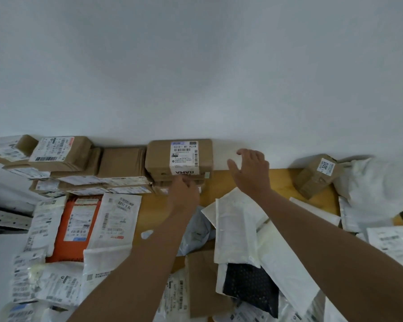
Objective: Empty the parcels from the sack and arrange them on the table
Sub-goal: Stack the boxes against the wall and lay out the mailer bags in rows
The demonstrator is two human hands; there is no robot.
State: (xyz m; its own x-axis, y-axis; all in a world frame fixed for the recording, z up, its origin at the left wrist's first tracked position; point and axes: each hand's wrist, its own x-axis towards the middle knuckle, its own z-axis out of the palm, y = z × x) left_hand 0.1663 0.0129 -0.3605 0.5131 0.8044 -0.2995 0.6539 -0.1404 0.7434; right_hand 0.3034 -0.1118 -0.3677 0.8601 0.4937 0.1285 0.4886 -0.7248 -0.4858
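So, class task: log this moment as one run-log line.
left hand: at box stack's front edge | right hand: open, beside stack, above table | small box: apart, right | mailers: loose

Both arms outstretched; left hand (184,191) curled, right hand (250,168) spread.

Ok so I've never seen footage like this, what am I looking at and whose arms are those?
One camera, worn on a person's head, looks down at their own bare arms over a wooden table against a white wall. The left hand touches the front of a labelled cardboard box topping a stack. The right hand hovers open beside it, holding nothing. Brown boxes line the wall; white mailing bags and an orange parcel lie flat nearer the camera.
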